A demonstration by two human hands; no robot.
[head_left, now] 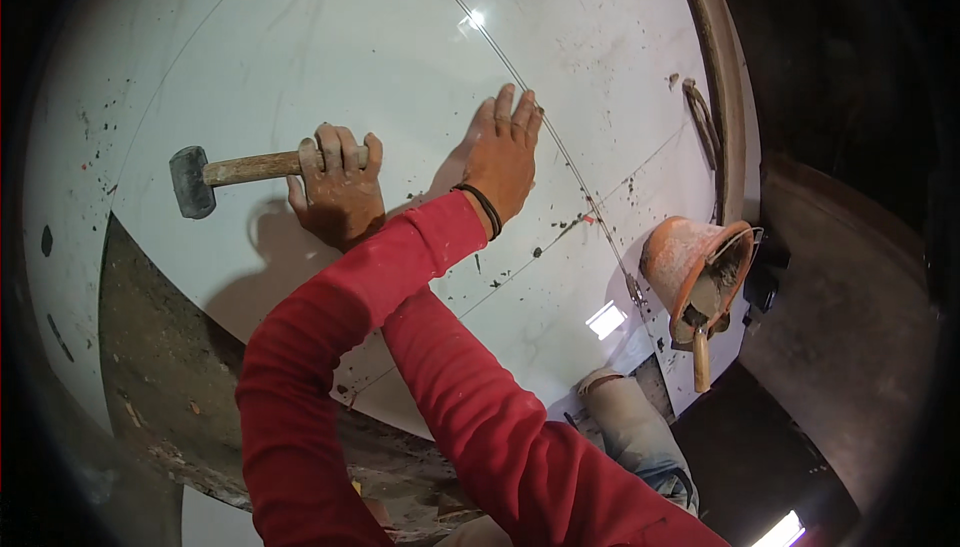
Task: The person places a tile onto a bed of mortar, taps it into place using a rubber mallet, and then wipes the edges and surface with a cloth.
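Observation:
My red-sleeved forearms cross. My left hand, with a dark wristband, lies with fingers stretched out on the pale marble-look tile, beside a long joint line. My right hand, reaching under the left arm, grips the wooden handle of a mallet with a dark, blocky head, held sideways over the tile to the left.
A dirty orange bucket with grey mix and a wooden-handled tool stands at right. Behind it are a long edge strip and a looped dark object. Dark grey bare substrate shows lower left; my leg is below.

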